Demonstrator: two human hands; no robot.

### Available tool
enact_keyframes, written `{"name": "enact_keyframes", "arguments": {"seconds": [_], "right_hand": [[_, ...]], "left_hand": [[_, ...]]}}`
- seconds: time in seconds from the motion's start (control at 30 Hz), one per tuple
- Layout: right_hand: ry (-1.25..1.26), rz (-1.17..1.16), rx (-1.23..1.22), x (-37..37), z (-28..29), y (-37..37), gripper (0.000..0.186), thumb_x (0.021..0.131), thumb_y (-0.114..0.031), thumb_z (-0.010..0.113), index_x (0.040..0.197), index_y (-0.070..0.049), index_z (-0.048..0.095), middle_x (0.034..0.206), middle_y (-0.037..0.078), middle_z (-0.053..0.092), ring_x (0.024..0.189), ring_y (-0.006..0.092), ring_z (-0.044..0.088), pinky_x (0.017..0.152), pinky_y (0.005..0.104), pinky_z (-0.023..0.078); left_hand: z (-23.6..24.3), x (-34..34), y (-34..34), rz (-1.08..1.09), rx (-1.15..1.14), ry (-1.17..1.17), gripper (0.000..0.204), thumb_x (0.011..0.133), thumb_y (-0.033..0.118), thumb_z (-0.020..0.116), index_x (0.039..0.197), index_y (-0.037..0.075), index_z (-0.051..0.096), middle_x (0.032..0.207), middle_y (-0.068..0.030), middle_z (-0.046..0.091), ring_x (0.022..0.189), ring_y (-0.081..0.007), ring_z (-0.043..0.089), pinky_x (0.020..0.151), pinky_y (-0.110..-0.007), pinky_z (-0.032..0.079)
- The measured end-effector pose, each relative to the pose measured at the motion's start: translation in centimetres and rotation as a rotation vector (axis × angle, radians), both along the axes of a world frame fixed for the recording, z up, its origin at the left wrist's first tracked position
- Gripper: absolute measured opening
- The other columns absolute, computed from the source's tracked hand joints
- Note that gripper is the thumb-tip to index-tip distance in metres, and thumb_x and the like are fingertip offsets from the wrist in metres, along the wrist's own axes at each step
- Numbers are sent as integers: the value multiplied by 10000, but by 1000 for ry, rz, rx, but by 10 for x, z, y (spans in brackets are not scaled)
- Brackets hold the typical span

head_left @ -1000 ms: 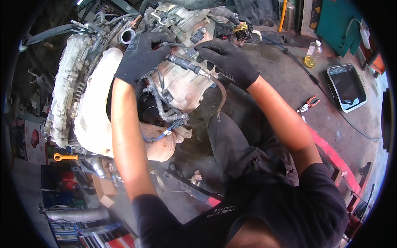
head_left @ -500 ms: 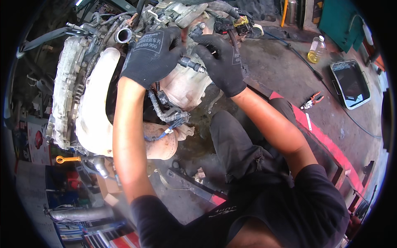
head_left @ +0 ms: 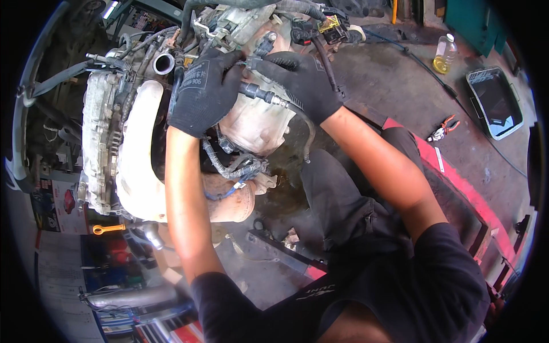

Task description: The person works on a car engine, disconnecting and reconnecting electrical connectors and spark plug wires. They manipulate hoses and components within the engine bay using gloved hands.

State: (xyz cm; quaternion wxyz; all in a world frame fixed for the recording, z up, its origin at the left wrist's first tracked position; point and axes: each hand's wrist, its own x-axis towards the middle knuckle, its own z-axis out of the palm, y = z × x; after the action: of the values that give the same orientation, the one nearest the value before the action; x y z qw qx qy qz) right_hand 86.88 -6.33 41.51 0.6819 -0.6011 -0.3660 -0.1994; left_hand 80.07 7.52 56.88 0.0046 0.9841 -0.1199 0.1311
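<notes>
Both my hands wear black work gloves and meet over a grimy engine [head_left: 257,123]. My left hand [head_left: 207,94] has its fingers curled down among the engine parts, their tips hidden. From the right, my right hand [head_left: 306,83] reaches in with bent fingers pressed together, its fingertips close to the left hand's. A small grey part shows between the fingertips, too covered to name. Just below the fingers lies a dark cylindrical fitting [head_left: 257,91] with a metal end, and a thin grey hose [head_left: 310,134] hangs beside the right wrist.
Corrugated wiring [head_left: 231,168] and a pale curved pipe [head_left: 134,154] lie near my left forearm. An orange-handled dipstick [head_left: 108,229] sticks out below. On the floor to the right are pliers [head_left: 444,128], a bottle of yellow liquid [head_left: 443,54] and a black tray [head_left: 494,103]. A red-edged beam [head_left: 457,183] crosses there.
My right hand's fingers have stretched left toward my left hand, and more of the grey hose shows below them. The whole view has shifted slightly.
</notes>
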Motion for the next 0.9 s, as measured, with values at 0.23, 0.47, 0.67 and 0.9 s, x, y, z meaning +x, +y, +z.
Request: {"name": "enact_keyframes", "arguments": {"seconds": [0.23,0.47,0.67,0.9], "right_hand": [[492,210,161,-7,9,4,278,915,-264,697,1057,-37,772,977,102,761,855,168,695,796,310,525],[386,218,176,3,-1,10,286,868,-249,737,1010,-3,769,945,88,762,851,136,690,789,290,528],[325,19,156,1,0,1,283,890,-273,719,1046,-40,762,952,103,754,867,174,699,800,318,537],[15,-253,56,48,0,-57,309,929,-288,671,1131,-63,730,983,141,740,906,280,710,833,367,550]], "left_hand": [[5,13,2,42,80,69,295,889,280,709,1079,59,755,953,-183,727,869,-321,701,786,-399,531],[0,9,-19,31,322,-18,333,845,298,742,1089,71,759,895,-187,728,925,-327,710,848,-406,539],[-7,13,-4,48,-14,-31,346,887,291,716,1039,-19,748,824,-172,721,751,-270,689,716,-372,519],[-6,18,-3,118,-62,78,337,897,252,715,1039,-52,735,773,-126,725,706,-148,652,666,-319,502]]}}
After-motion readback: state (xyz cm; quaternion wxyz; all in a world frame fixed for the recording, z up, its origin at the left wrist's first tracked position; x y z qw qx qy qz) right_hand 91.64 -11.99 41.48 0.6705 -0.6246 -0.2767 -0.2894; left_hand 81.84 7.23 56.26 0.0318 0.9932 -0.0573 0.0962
